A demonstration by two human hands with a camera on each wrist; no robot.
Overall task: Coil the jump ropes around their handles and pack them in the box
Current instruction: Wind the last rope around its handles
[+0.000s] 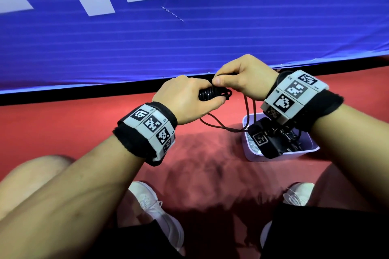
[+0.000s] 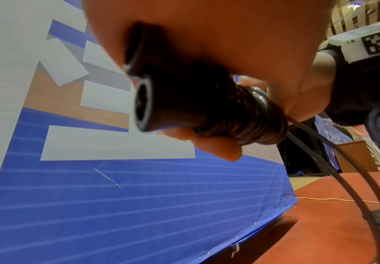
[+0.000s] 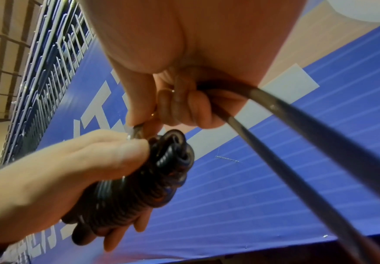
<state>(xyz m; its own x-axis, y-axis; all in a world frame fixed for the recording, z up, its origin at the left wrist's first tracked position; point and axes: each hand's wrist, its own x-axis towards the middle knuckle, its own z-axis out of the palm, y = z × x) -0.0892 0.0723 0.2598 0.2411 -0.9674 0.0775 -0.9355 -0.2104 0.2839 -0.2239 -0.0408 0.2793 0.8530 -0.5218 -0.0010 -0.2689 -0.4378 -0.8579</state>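
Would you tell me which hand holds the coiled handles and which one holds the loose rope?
The left hand grips the coiled handles; the right hand pinches the loose rope.

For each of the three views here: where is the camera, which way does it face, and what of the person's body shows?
Head: worn on the head, facing forward and down at the left hand, right hand, forearms, knees, shoes and box.
Left wrist: under the left hand, looking along it at the handles toward the blue banner.
Right wrist: under the right hand, looking along its fingers pinching the rope.
Shared: all show the coiled rope and banner.
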